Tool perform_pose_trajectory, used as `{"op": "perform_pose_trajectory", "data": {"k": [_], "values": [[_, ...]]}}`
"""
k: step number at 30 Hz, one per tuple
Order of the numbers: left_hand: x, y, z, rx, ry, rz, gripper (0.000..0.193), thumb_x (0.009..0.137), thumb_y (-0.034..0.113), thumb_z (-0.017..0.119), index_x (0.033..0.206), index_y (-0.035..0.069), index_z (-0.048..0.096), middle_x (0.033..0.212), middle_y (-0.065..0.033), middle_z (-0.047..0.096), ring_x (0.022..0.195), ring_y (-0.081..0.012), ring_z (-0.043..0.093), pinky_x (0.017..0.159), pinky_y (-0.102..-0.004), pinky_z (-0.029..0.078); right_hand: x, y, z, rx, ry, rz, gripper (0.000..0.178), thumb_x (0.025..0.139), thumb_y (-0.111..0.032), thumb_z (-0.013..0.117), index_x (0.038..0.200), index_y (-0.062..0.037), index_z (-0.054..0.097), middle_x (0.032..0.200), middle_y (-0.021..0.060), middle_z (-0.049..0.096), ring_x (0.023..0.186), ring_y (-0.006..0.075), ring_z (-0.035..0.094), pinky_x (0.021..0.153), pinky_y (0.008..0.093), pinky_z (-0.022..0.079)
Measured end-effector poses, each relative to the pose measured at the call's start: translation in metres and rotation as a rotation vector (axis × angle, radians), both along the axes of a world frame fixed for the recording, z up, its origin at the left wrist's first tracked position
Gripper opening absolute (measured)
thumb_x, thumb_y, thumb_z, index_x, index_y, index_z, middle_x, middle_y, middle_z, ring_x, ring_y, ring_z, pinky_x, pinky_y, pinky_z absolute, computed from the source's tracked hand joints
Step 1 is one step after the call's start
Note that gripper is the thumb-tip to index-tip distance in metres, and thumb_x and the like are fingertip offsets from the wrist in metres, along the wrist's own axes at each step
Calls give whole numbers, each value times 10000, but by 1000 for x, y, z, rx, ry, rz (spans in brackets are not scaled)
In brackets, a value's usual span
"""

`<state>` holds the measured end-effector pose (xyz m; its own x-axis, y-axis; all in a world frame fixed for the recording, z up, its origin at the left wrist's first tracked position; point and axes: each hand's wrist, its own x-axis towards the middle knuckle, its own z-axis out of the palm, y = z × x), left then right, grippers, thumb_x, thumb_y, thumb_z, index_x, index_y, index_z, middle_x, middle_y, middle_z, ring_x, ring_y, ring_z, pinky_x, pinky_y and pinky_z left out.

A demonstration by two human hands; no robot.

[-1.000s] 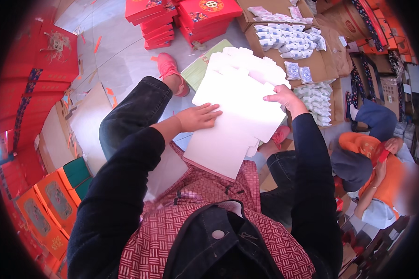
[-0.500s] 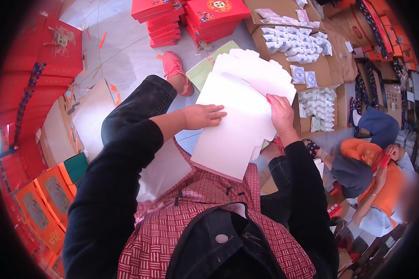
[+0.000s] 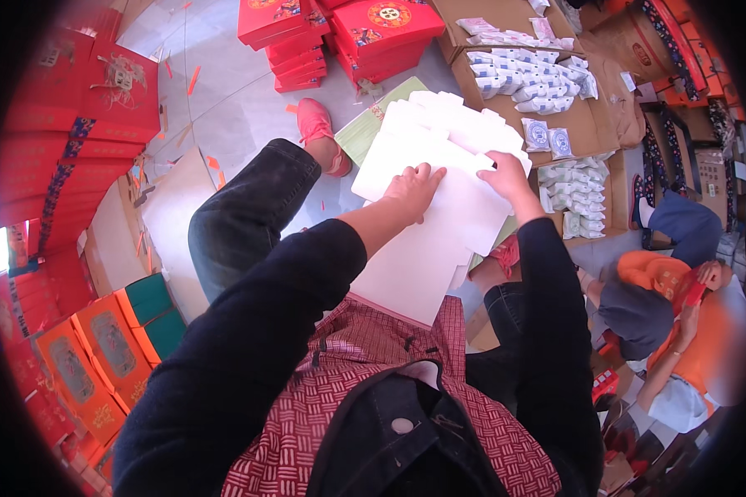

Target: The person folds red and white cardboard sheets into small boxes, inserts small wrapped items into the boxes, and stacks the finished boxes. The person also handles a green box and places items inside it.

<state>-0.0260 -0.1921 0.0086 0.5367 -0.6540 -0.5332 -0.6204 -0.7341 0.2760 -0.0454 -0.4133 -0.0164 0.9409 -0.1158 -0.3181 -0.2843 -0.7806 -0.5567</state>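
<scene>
A white die-cut cardboard sheet [image 3: 414,269] with notched flaps along its far and right edges lies tilted over my lap. My left hand [image 3: 414,194] rests on its middle, fingers bent and slightly apart, pressing on the surface. At the sheet's right side, my right hand [image 3: 512,179] pinches a flap between thumb and fingers. Bright glare washes out the fold lines near both hands. Under the far left edge of the sheet, a flat green patterned board [image 3: 359,137] sticks out.
Stacked red gift boxes [image 3: 389,41] stand ahead. Open cartons hold small white packets [image 3: 529,79]. Orange boxes [image 3: 112,344] and red boxes [image 3: 116,91] are piled on the left. Orange scraps [image 3: 193,80] litter the floor. To the right, a person in orange [image 3: 680,331] holds something red.
My left hand has slid right and away from me across the sheet, closer to my right hand. My right hand has shifted slightly outward along the flap, whose fold has changed.
</scene>
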Motion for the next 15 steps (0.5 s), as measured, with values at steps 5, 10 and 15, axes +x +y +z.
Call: {"op": "perform_pose_trajectory", "data": {"k": [5,10,15], "values": [[-1,-5,-5,31,1,86,1094,558,192,847,1402,8,176,1183,-146,414,1070,-298,493,837,-329,504,57,20,1,68,175,140,268,621,-144,758,859,-56,673,813,123,656,766,257,627,703,326,488],[-1,-5,-11,30,-8,133,1128,538,185,855,1386,-51,150,1182,-150,408,1065,-303,492,850,-320,504,54,50,-10,-139,-61,141,234,633,-150,752,821,-61,645,816,103,636,783,270,611,701,354,481],[-2,-5,-9,34,-10,162,1141,515,195,865,1374,-74,163,1179,-152,404,1066,-297,490,862,-311,503,3,81,-12,-279,-409,81,146,714,-64,604,857,-91,604,835,79,593,829,273,593,711,391,477]]}}
